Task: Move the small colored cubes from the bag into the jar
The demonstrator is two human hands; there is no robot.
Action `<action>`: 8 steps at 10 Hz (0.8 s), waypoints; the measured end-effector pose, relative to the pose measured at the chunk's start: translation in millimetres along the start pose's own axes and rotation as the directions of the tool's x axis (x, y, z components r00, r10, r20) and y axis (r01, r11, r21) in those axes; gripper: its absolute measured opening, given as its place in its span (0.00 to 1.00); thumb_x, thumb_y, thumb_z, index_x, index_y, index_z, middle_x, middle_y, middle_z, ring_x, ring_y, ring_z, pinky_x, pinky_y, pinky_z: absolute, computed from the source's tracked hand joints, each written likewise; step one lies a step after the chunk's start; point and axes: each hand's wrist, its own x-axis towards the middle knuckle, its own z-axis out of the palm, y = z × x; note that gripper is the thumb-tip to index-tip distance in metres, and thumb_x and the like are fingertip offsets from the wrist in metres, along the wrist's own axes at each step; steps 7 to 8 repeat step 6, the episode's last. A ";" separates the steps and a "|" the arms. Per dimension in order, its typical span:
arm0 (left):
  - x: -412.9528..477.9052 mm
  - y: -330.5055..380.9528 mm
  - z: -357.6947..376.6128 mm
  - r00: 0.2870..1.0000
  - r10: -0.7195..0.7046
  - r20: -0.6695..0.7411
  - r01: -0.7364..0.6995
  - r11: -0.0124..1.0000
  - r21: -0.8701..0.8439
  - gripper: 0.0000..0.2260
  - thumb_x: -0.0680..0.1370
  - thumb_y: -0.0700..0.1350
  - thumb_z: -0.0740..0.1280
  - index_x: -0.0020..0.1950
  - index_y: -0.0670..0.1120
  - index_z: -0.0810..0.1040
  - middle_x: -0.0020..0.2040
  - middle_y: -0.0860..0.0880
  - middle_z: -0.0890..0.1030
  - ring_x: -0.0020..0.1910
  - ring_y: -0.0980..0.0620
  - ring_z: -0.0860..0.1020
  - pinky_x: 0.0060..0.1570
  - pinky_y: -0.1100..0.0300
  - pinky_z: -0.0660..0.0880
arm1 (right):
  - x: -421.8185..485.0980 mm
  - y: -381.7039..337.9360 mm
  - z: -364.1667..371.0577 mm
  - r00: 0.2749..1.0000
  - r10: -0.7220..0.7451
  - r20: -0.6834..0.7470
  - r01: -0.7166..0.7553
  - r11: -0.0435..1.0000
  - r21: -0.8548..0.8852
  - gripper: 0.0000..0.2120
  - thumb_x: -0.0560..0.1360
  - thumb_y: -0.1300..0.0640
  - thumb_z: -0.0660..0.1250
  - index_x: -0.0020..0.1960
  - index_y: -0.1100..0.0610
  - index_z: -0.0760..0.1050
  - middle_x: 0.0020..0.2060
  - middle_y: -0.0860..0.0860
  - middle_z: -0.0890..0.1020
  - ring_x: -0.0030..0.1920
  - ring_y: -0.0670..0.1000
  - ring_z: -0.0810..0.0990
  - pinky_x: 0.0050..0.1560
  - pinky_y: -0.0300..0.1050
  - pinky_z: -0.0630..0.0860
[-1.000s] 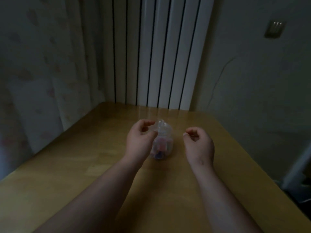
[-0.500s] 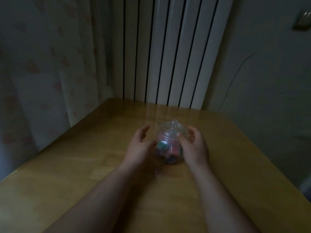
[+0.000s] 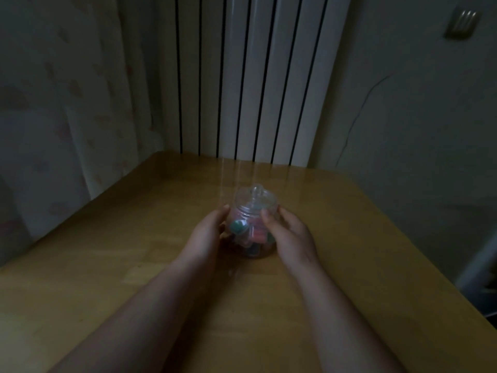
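A small clear jar [image 3: 254, 211] with a knobbed clear lid [image 3: 256, 196] on top stands in the middle of the wooden table [image 3: 349, 251]. Several colored cubes [image 3: 248, 234], teal, red and blue among them, fill the inside. My left hand [image 3: 205, 235] lies against the jar's left side with fingers fairly straight. My right hand [image 3: 289, 235] wraps the jar's right side, thumb across its front. No bag is in view.
A white ribbed radiator [image 3: 250, 76] stands behind the table's far edge. A pale curtain [image 3: 67, 103] hangs on the left. On the right is a grey wall with a switch plate [image 3: 461, 22]. The room is dim.
A second ago my left hand was at the lid and my right hand hovered apart. Both hands have since closed in on the jar's sides, and the lid sits on the jar.
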 end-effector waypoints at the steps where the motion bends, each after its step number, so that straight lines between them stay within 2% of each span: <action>1: -10.4 6.1 -0.4 0.998 0.048 -0.043 -0.048 0.999 0.014 0.13 0.82 0.53 0.58 0.53 0.51 0.80 0.55 0.46 0.82 0.53 0.46 0.80 0.43 0.53 0.76 | -2.0 -0.6 -0.1 1.000 0.012 -0.006 -0.012 1.000 -0.018 0.14 0.75 0.46 0.67 0.58 0.48 0.79 0.47 0.41 0.84 0.46 0.41 0.83 0.41 0.31 0.76; 2: -19.0 14.1 0.3 0.996 0.068 -0.065 -0.064 0.997 0.052 0.12 0.83 0.49 0.56 0.49 0.50 0.78 0.52 0.47 0.80 0.50 0.49 0.78 0.39 0.56 0.72 | -4.2 -3.0 -3.1 0.998 0.055 -0.010 -0.055 0.998 -0.004 0.18 0.74 0.46 0.69 0.62 0.50 0.77 0.46 0.40 0.82 0.48 0.42 0.80 0.47 0.41 0.76; 3: -22.7 20.3 0.8 0.996 0.060 -0.068 -0.052 0.992 0.113 0.11 0.83 0.49 0.56 0.48 0.50 0.77 0.52 0.47 0.79 0.53 0.47 0.77 0.47 0.53 0.75 | -6.9 -2.2 -3.9 0.996 0.084 -0.007 -0.084 0.996 -0.013 0.21 0.74 0.51 0.70 0.66 0.51 0.75 0.52 0.44 0.82 0.50 0.42 0.79 0.52 0.45 0.76; 4: -27.7 22.8 2.1 0.996 0.070 -0.062 -0.059 0.984 0.169 0.11 0.83 0.50 0.57 0.51 0.51 0.78 0.54 0.46 0.80 0.55 0.46 0.78 0.54 0.51 0.74 | -8.9 1.3 -2.9 0.997 0.075 0.002 -0.075 0.995 -0.061 0.25 0.73 0.55 0.70 0.69 0.51 0.71 0.60 0.48 0.80 0.57 0.48 0.79 0.61 0.49 0.75; 5: -36.9 24.3 0.0 0.997 0.068 -0.040 -0.058 0.975 0.217 0.10 0.83 0.51 0.57 0.54 0.52 0.77 0.56 0.49 0.79 0.57 0.48 0.77 0.56 0.51 0.74 | -15.9 -6.3 -2.2 0.997 0.078 -0.002 -0.077 0.980 -0.186 0.28 0.73 0.57 0.69 0.72 0.52 0.67 0.64 0.48 0.77 0.62 0.49 0.75 0.61 0.44 0.72; 6: -43.6 20.5 -8.8 0.993 0.112 -0.046 -0.094 0.953 0.287 0.11 0.84 0.51 0.57 0.62 0.53 0.76 0.61 0.51 0.74 0.62 0.50 0.72 0.63 0.51 0.70 | -25.3 -16.2 -3.5 0.999 0.017 -0.049 -0.027 0.977 -0.211 0.29 0.74 0.56 0.69 0.73 0.54 0.66 0.64 0.47 0.75 0.62 0.48 0.73 0.58 0.41 0.70; 8: -43.6 20.5 -8.8 0.993 0.112 -0.046 -0.094 0.953 0.287 0.11 0.84 0.51 0.57 0.62 0.53 0.76 0.61 0.51 0.74 0.62 0.50 0.72 0.63 0.51 0.70 | -25.3 -16.2 -3.5 0.999 0.017 -0.049 -0.027 0.977 -0.211 0.29 0.74 0.56 0.69 0.73 0.54 0.66 0.64 0.47 0.75 0.62 0.48 0.73 0.58 0.41 0.70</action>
